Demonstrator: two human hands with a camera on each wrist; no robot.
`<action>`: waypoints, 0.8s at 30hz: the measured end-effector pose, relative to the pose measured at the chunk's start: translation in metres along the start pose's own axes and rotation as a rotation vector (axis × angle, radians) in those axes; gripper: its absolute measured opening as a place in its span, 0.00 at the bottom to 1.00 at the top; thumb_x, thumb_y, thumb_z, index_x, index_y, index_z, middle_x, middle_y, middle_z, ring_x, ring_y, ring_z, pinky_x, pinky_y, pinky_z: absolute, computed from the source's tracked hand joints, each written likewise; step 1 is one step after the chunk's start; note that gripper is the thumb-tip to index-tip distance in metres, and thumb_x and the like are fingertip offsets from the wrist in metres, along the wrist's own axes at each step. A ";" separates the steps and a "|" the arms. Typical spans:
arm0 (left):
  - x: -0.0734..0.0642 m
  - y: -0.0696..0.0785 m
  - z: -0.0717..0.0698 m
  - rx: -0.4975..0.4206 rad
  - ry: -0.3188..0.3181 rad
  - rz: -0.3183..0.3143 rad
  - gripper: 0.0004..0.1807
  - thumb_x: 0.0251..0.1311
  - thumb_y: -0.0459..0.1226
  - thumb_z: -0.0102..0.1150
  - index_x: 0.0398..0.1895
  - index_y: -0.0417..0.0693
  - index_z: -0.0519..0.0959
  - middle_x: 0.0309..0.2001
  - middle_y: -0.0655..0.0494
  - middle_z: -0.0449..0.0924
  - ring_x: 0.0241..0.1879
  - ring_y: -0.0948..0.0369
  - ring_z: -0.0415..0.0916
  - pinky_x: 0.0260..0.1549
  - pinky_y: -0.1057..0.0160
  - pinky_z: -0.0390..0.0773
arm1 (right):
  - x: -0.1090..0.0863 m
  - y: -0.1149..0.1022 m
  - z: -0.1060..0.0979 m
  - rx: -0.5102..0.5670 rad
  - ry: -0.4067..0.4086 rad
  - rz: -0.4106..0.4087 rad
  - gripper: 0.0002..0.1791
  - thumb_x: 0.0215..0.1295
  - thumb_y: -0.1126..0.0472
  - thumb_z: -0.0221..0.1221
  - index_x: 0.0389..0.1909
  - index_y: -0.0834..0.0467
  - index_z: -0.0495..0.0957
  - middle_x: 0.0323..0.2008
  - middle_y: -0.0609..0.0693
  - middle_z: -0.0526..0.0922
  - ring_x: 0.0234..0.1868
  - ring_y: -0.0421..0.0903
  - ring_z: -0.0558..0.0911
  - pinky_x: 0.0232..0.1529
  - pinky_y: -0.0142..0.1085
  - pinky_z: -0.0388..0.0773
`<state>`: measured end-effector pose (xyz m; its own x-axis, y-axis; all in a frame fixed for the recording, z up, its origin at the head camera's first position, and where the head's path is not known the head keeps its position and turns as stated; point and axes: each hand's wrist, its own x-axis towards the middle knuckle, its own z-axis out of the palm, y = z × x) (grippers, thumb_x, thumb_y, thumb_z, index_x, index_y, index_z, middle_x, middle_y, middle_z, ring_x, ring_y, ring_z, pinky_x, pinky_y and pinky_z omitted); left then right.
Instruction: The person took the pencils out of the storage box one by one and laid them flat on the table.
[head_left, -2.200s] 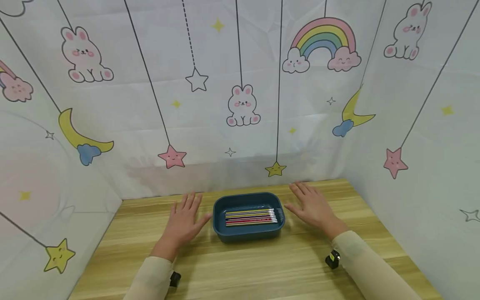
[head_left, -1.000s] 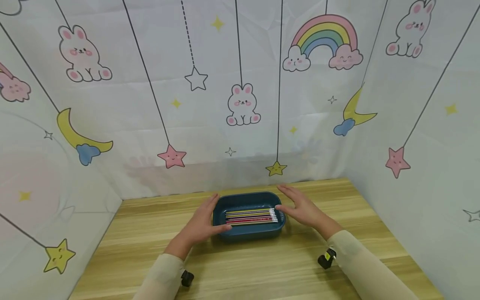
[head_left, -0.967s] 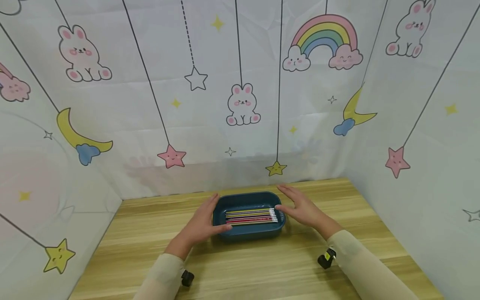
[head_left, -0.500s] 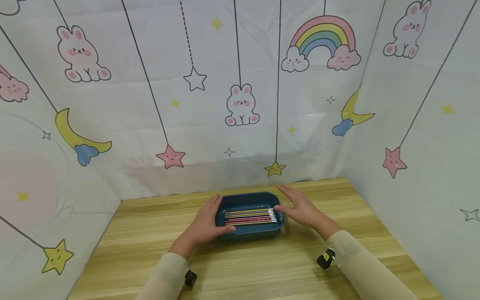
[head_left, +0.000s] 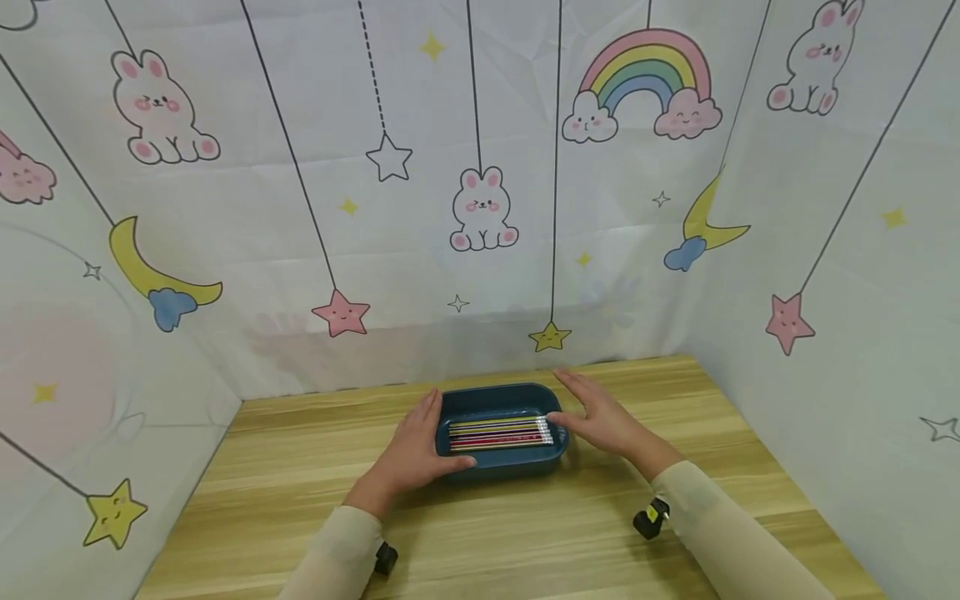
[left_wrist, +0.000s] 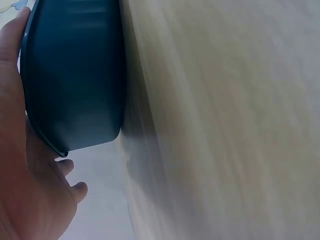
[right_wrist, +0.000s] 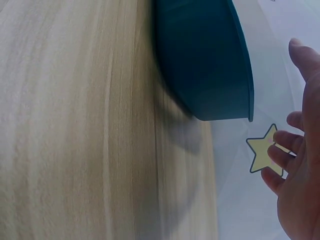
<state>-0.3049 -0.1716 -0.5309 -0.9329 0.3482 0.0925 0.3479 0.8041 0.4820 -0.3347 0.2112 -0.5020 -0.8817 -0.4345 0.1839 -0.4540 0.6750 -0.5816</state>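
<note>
A dark blue-green tray (head_left: 498,467) stands on the table with several striped pencils (head_left: 495,433) lying side by side in it, their pale ends to the right. My left hand (head_left: 408,450) spans the tray's left end, thumb along the front rim and fingers toward the back corner. In the left wrist view, the same hand (left_wrist: 30,165) lies along the rim, its fingers not wrapped under the tray. At the right end my right hand (head_left: 603,421) is spread, the thumb over the rim in the head view. The right wrist view shows this hand (right_wrist: 302,165) apart from the tray wall.
The wood-grain table (head_left: 487,542) runs back to a white cloth (head_left: 412,350) printed with rabbits, stars and a rainbow, which also hangs on both sides. Black wrist cameras (head_left: 649,518) sit under the cream sleeves (head_left: 738,525).
Both hands have come in from beside the tray to its two ends. Over the last second the left hand has shifted slightly right along the rim. Tray and pencils look unmoved.
</note>
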 end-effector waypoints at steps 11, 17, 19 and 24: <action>-0.001 0.003 0.002 0.127 0.003 -0.011 0.78 0.56 0.81 0.64 0.91 0.38 0.44 0.91 0.42 0.41 0.89 0.45 0.41 0.84 0.38 0.45 | 0.001 0.000 0.002 -0.004 0.002 -0.037 0.51 0.78 0.37 0.66 0.90 0.55 0.57 0.87 0.59 0.59 0.86 0.67 0.57 0.79 0.71 0.57; -0.003 0.004 0.002 0.149 0.011 -0.002 0.76 0.59 0.80 0.62 0.91 0.36 0.45 0.90 0.39 0.43 0.89 0.42 0.43 0.84 0.36 0.48 | 0.006 -0.009 -0.002 -0.032 -0.005 -0.078 0.50 0.78 0.37 0.66 0.89 0.56 0.58 0.86 0.61 0.60 0.85 0.67 0.59 0.79 0.70 0.59; -0.003 0.005 0.001 0.154 0.008 -0.004 0.76 0.59 0.80 0.62 0.91 0.36 0.45 0.90 0.40 0.42 0.89 0.42 0.43 0.84 0.36 0.47 | 0.010 -0.014 -0.004 -0.047 -0.012 -0.104 0.50 0.77 0.38 0.67 0.89 0.57 0.60 0.86 0.61 0.61 0.85 0.67 0.60 0.78 0.70 0.60; -0.003 0.005 0.001 0.162 -0.003 -0.010 0.75 0.59 0.80 0.62 0.91 0.37 0.45 0.91 0.41 0.42 0.89 0.43 0.43 0.84 0.36 0.47 | 0.020 -0.026 -0.001 -0.100 -0.056 -0.211 0.46 0.77 0.41 0.69 0.86 0.59 0.65 0.83 0.60 0.66 0.83 0.65 0.65 0.77 0.67 0.64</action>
<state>-0.3005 -0.1683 -0.5293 -0.9360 0.3415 0.0856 0.3498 0.8746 0.3358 -0.3403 0.1852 -0.4823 -0.7585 -0.6030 0.2470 -0.6405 0.6202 -0.4529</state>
